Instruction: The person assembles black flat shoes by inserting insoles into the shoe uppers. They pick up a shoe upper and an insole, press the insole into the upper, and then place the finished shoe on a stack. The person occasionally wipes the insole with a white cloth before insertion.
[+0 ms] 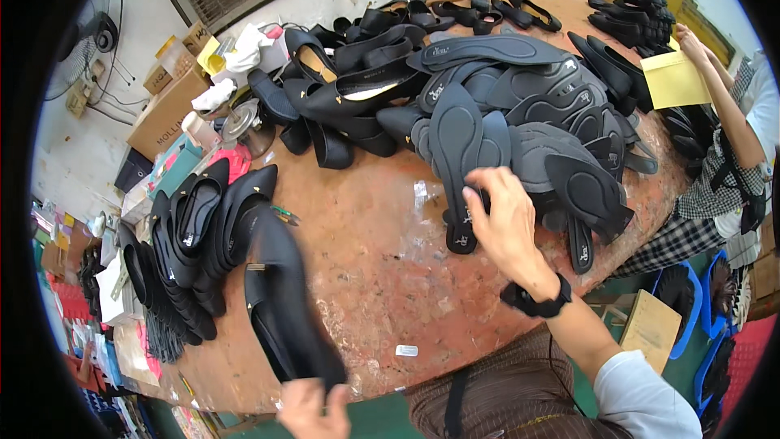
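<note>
My left hand [313, 410], at the table's near edge, is closed on the heel end of a black pointed shoe [268, 309] with a small gold ornament. Motion blurs both, and I cannot tell whether a second shoe is held along with it. Over the front of a heap of dark grey insoles, my right hand [508, 223] has its thumb and fingers apart, with the fingertips at a long insole [457, 146]. Some fingertips are hidden behind the hand. Nested black shoes [191, 236] stand left of the held shoe.
More black shoes [357, 97] pile up behind, on the worn brown table [382, 276]. Green-handled snips [284, 215] and a small white label [406, 350] lie on it. At right another person holds yellow paper [676, 79]. Blue trays [686, 309] sit below the table's right side.
</note>
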`<state>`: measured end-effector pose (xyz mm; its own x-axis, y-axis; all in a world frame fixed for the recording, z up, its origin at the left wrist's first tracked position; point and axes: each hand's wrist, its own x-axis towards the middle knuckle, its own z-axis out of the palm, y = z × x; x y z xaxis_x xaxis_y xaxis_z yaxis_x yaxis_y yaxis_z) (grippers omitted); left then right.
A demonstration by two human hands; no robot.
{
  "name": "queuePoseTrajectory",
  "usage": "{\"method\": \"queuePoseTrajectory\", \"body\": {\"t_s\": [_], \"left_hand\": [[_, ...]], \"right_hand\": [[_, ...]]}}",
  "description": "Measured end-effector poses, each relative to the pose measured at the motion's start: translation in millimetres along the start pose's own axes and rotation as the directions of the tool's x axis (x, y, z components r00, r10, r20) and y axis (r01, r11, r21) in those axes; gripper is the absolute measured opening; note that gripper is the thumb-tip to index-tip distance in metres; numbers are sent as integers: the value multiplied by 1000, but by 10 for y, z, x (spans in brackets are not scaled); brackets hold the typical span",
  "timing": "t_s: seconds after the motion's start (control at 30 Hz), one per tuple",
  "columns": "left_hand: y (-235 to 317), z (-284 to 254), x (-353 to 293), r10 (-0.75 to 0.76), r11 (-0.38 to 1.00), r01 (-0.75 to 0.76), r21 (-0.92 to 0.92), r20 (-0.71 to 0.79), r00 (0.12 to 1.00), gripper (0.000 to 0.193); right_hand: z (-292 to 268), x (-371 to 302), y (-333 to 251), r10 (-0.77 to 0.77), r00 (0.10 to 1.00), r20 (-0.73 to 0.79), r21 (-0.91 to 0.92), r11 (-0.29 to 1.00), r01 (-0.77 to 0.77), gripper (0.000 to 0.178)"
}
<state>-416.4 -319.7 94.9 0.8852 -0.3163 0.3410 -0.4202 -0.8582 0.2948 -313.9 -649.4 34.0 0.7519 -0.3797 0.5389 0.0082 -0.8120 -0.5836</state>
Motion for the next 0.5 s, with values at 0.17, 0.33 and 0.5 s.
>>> {"method": "queuePoseTrajectory", "body": {"t_s": [0.17,0.33,0.5], "left_hand": [[-786,108,50,-209,912,264,314,-198,958,25],[-799,307,-218,-391,872,280,402,226,892,43],[-621,279,-100,-457,781,360,510,75,886,46]], "right_hand": [[507,40,176,138,990,-30,-195,971,-141,65],[574,79,205,281,960,20,-105,955,-277,39],[425,-42,53,212,966,147,65,973,-223,27]]}}
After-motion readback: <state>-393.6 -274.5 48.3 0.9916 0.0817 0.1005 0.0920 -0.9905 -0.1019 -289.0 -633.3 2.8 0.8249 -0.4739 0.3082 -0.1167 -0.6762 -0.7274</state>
